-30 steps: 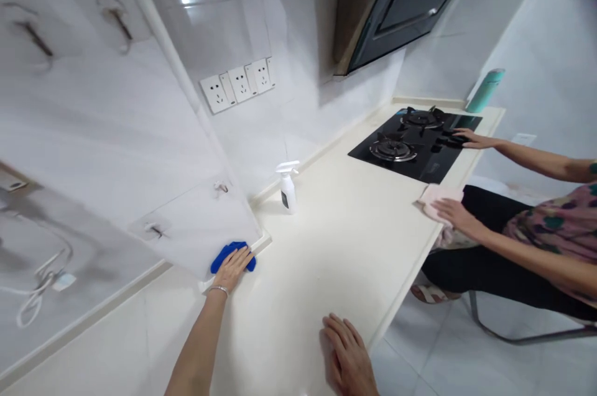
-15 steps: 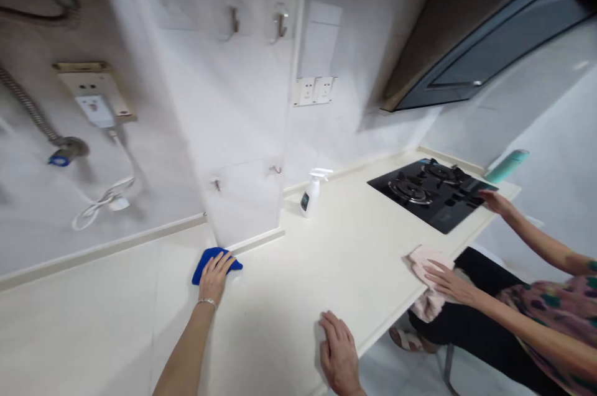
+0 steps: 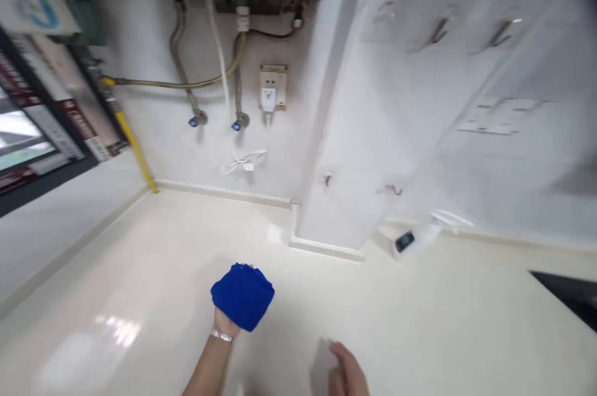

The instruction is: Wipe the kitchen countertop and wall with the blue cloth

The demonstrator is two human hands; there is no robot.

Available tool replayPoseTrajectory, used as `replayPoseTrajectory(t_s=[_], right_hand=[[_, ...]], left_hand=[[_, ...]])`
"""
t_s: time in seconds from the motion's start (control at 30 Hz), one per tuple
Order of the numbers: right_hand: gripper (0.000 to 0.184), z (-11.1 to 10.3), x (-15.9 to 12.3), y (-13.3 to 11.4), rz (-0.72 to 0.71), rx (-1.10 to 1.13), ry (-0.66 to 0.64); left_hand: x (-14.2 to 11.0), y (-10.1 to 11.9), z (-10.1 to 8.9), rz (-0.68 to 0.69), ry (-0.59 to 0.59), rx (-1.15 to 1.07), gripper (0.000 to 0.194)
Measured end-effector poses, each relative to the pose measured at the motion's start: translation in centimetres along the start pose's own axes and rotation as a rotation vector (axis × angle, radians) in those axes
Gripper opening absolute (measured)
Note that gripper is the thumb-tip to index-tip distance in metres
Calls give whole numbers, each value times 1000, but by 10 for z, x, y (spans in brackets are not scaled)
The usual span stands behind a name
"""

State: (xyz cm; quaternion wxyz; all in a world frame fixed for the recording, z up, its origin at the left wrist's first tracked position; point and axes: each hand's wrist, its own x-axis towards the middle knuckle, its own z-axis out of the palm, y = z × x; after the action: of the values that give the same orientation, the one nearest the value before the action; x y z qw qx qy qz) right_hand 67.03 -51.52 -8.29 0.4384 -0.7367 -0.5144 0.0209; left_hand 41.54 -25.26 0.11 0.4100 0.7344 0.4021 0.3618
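Countertop [image 3: 140, 271], cream, spreads below a white wall [image 3: 140, 135] carrying two pipe valves [image 3: 198, 119], with one spray bottle [image 3: 413, 242] far right. One blue cloth [image 3: 242, 296] sits over the left hand [image 3: 224, 323], hiding its fingers, so their state cannot be told. The right hand [image 3: 347, 372], blurred, sits near the counter's lower edge; whether its fingers are apart or together cannot be told.

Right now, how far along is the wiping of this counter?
Done: nothing proves it, though the cream countertop looks unmarked. In hand: the left hand holds a blue cloth bunched on it, and the right hand is bare. Still to go: probably the countertop toward the white spray bottle, but I cannot tell which stretches were wiped.
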Motion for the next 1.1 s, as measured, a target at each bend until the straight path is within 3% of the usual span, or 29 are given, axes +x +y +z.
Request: replayPoseTrajectory(t_s=[0.13, 0.23, 0.37, 0.47, 0.57, 0.67, 0.8, 0.9, 0.97, 1.1], right_hand=[[45, 32, 36, -63, 355, 706, -512], [60, 44, 56, -110, 616, 1052, -868], [72, 42, 51, -150, 699, 1161, -1329], [69, 31, 20, -167, 712, 1152, -1504], [63, 16, -16, -176, 798, 1158, -1455], [53, 8, -27, -176, 814, 1055, -1149], [53, 8, 11, -165, 662, 874, -776], [64, 7, 45, -158, 420, 640, -539], [62, 9, 55, -154, 222, 454, -562], [57, 33, 53, -139, -317, 102, -792]], left_hand=[[-62, 30, -6, -132, 50, -5, 63], [-113, 59, -2, -274, 121, 16, 68], [-183, 93, 15, -484, 196, -76, 71], [-229, 106, 30, -541, 387, -499, 70], [-263, 112, 43, -445, 619, -1103, 71], [-293, 118, 45, -400, 746, -1442, 62], [-353, 119, 38, -460, 695, -1521, 61], [-420, 109, 44, -531, 685, -1399, 68], [-467, 103, 55, -600, 755, -1344, 71], [-545, 106, 79, -722, 937, -1378, 74]])
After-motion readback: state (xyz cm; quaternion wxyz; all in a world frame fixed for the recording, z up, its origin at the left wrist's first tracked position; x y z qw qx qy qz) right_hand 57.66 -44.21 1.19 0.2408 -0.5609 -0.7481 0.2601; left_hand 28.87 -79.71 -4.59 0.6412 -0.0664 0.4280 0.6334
